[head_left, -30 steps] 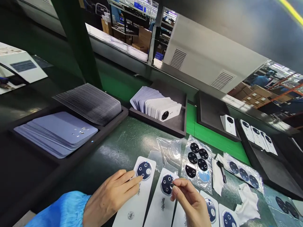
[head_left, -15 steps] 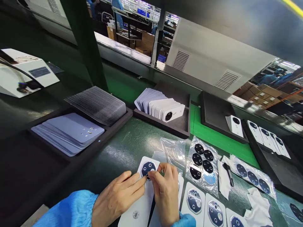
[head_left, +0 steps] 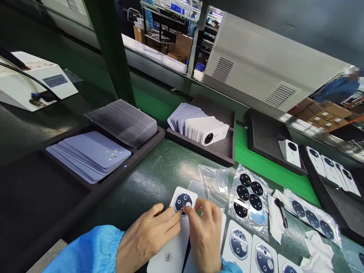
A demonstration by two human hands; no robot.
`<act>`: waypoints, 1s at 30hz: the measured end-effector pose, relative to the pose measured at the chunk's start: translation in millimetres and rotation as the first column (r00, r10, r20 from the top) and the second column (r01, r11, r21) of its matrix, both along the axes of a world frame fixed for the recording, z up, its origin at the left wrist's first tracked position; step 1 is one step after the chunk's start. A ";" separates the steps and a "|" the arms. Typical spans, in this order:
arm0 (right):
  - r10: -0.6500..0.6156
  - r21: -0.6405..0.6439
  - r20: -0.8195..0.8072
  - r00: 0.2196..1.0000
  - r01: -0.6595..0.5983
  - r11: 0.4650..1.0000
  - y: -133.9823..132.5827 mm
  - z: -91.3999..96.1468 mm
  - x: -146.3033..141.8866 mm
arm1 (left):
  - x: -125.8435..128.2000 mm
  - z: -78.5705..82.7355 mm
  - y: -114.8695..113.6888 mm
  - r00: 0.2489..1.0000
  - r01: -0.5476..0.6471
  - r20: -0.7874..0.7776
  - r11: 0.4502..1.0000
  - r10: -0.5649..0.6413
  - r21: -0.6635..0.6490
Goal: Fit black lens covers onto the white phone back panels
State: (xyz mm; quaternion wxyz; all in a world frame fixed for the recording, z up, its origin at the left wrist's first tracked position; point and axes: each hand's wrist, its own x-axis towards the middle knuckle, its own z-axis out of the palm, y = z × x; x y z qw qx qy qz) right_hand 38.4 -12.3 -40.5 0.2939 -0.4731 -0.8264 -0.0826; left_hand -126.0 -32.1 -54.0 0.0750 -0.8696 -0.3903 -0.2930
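Head view puts the white panel (head_left: 183, 239) at lower centre, flat on the green bench (head_left: 145, 182), its dark octagonal disc (head_left: 179, 201) near the far end, between my two sets of fingers. My left hand (head_left: 149, 237) lies across the panel, fingers stretched out, tips at the disc's near edge; its thumb is hidden, so I cannot tell whether it grips the panel. My right hand (head_left: 206, 235) has thumb and forefinger bent close together at the disc's right side; whether they pinch anything I cannot make out from here. Just right of that hand I have a row of similar panels (head_left: 230, 256), discs uppermost.

Beyond them, a clear bag (head_left: 265, 227) of black discs lies beside crumpled clear film (head_left: 213, 182). Further right, a black pen (head_left: 281, 212) rests on a white cloth (head_left: 275, 223), near a clear strip (head_left: 290, 197) with three discs. Behind the film, a black tray (head_left: 224, 149) carries leaning lilac and white panels; left of it, another tray (head_left: 113, 177) bears stacked lilac panels.
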 end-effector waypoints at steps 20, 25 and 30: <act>-0.029 0.048 0.028 0.999 0.028 0.998 1.9 0.0 -3.7 | 2.3 -0.6 1.0 1.000 -0.013 0.020 1.000 0.013 0.012; 0.035 0.020 0.082 0.996 -0.037 0.999 -0.7 2.3 -4.9 | 1.5 -0.5 0.3 1.000 -0.016 0.010 1.000 0.016 0.016; 0.008 -0.041 0.043 0.999 -0.006 0.999 1.2 1.7 -3.8 | 1.2 -1.1 0.1 1.000 -0.022 0.008 1.000 0.022 0.009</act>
